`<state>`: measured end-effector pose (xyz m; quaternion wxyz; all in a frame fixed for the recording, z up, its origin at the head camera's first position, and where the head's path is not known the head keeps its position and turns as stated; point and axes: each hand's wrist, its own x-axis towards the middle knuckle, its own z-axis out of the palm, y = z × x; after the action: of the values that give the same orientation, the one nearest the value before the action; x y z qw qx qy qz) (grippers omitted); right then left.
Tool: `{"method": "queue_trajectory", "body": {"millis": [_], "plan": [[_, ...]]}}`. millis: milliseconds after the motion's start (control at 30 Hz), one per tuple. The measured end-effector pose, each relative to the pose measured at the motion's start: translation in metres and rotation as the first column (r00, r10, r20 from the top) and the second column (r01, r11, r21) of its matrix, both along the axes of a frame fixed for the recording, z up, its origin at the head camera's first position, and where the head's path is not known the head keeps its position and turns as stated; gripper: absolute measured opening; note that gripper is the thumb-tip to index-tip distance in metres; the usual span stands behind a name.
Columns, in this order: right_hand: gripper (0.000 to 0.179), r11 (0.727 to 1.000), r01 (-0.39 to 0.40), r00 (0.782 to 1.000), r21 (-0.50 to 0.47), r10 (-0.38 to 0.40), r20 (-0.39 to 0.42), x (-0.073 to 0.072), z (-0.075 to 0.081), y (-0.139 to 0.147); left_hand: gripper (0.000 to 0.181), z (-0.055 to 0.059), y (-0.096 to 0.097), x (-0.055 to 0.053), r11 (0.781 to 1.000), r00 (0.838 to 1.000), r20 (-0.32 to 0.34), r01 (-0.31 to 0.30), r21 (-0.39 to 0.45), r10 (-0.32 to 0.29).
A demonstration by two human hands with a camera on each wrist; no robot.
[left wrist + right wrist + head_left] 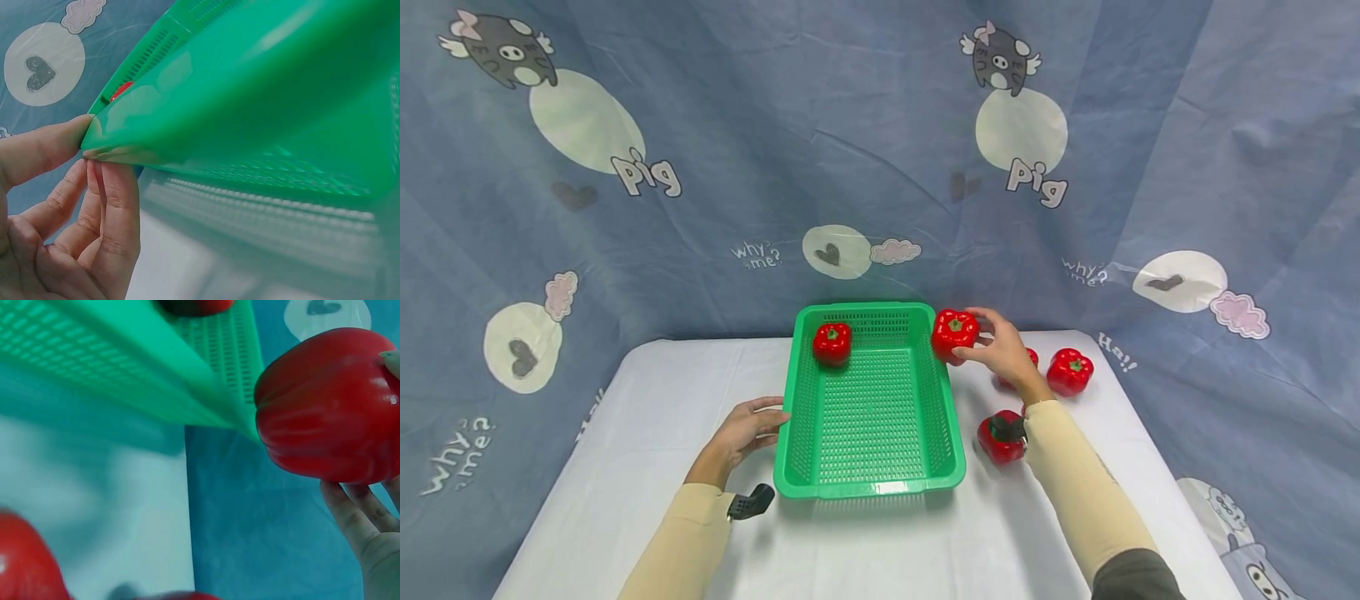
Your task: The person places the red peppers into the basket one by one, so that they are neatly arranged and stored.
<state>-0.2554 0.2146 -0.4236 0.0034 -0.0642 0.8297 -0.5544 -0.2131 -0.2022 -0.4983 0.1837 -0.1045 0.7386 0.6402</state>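
A red bell pepper [953, 335] is gripped by my right hand [1000, 350], held up beside the right rim of a green plastic basket [870, 487]. In the right wrist view that bell pepper [325, 406] lies between thumb and fingers, near the basket's side. My left hand [748, 429] pinches the basket's left rim; the left wrist view shows thumb and fingertips meeting on the green edge [144, 125]. Inside the basket, at its back left corner, sits another red bell pepper [832, 343].
More red bell peppers lie on the white table to the right: one at the far right [1070, 372], one nearer the front [1000, 439], others partly hidden by my right arm. A blue printed cloth [880, 150] hangs behind the table.
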Motion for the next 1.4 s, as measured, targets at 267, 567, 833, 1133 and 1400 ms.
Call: {"method": "queue_trajectory", "body": {"millis": [267,567,833,1133,1400], "plan": [[0.07,0.999,-0.037,0.999,0.021,0.036,0.014,-0.007,0.0,-0.018,0.057,0.001,0.0,0.001,1.0,1.0,-0.006,0.001,0.007,-0.001],[0.069,0.998,-0.061,0.997,0.036,0.059,0.039,-0.019,-0.005,-0.042,0.056,0.002,-0.001,0.001,1.0,1.0,0.0,-0.006,-0.004,0.006],[0.07,0.993,-0.103,0.995,0.059,0.102,0.023,-0.026,-0.008,-0.066,0.056,0.001,0.0,0.001,0.999,1.0,0.008,-0.014,-0.043,0.015],[0.066,0.989,-0.142,0.99,0.028,0.142,0.018,-0.034,-0.017,-0.091,0.058,0.0,0.0,0.001,0.998,1.0,0.002,-0.021,-0.059,0.021],[0.065,0.986,-0.168,0.984,0.016,0.167,0.055,-0.039,-0.031,-0.108,0.057,-0.002,0.0,0.002,0.999,1.0,-0.003,-0.025,-0.048,0.025]]}}
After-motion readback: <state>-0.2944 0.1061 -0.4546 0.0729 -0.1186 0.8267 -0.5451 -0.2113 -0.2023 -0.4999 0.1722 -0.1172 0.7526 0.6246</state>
